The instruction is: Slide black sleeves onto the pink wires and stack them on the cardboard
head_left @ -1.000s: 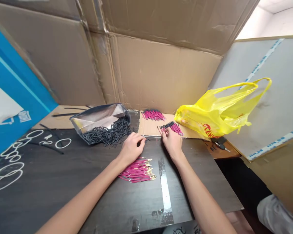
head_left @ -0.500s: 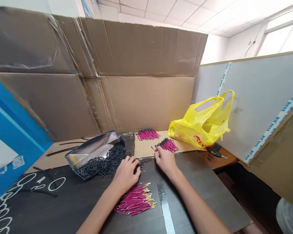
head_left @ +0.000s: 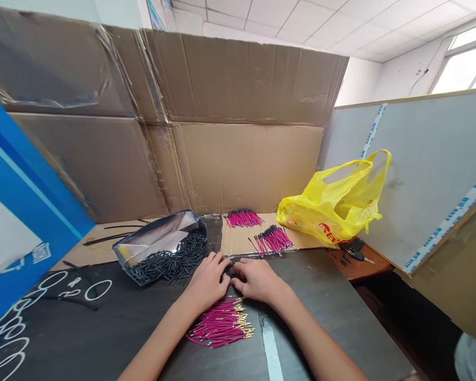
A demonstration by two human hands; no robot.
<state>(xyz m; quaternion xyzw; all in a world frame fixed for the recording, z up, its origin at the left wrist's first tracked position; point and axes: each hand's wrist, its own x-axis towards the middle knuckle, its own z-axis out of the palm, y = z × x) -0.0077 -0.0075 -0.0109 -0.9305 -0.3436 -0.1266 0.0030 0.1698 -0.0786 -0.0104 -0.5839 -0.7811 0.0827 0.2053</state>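
My left hand (head_left: 211, 276) rests on the dark table beside the heap of short black tubes (head_left: 178, 259), its fingers curled round something too small to make out. Close against it on the right, my right hand (head_left: 256, 278) has its thumb and fingers bent together near a few black pieces; what it pinches is hidden. Just below both hands lies a bundle of magenta wires (head_left: 222, 324) with gold tips pointing right. Two piles of magenta wires with black ends, a nearer one (head_left: 275, 241) and a farther one (head_left: 244, 218), lie on the cardboard behind.
An open bag (head_left: 143, 248) spills the black tubes at the left. A yellow plastic bag (head_left: 321, 217) stands at the back right, near keys (head_left: 357, 254). Cardboard (head_left: 249, 164) walls the back. White loops (head_left: 98, 290) lie at the left.
My right hand has moved left and nearer, from the closer pile to beside my left hand. One more black-ended wire shows at that pile's left edge. The view has shifted slightly.
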